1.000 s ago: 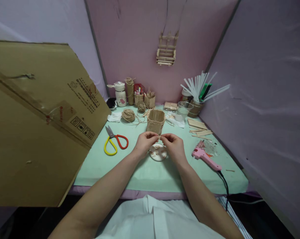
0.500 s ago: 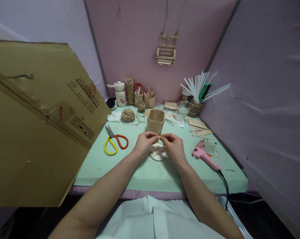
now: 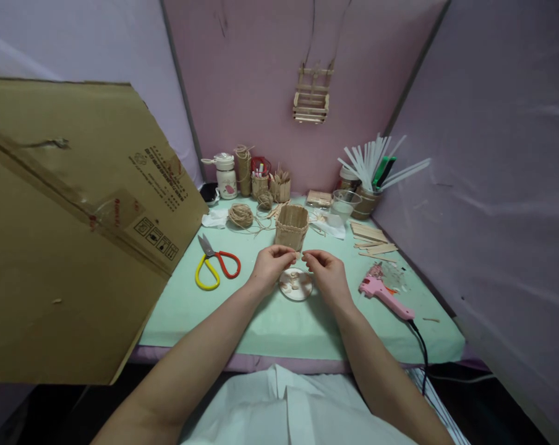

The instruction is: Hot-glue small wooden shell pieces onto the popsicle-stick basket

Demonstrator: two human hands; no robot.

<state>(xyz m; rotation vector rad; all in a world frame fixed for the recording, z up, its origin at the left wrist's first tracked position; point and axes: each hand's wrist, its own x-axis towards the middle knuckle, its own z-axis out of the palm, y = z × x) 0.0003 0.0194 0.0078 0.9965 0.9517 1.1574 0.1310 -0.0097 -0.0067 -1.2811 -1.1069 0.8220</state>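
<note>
Above a small white round dish my left hand pinches a tiny pale piece, too small to name. Facing it across a narrow gap, my right hand has thumb and finger pressed together; whether anything is between them I cannot make out. Several small tan pieces lie in the dish. Just beyond my fingertips stands a square-sided wooden-stick basket with a braided twine band near its rim.
Scissors with yellow and red handles lie on the left. A pink glue gun and wooden sticks are on the right. Twine balls, a white bottle and a cup of glue sticks stand behind. A large cardboard sheet leans at left.
My fingertips were touching over the dish and are now a little apart, the right hand having shifted slightly right. The view has moved slightly.
</note>
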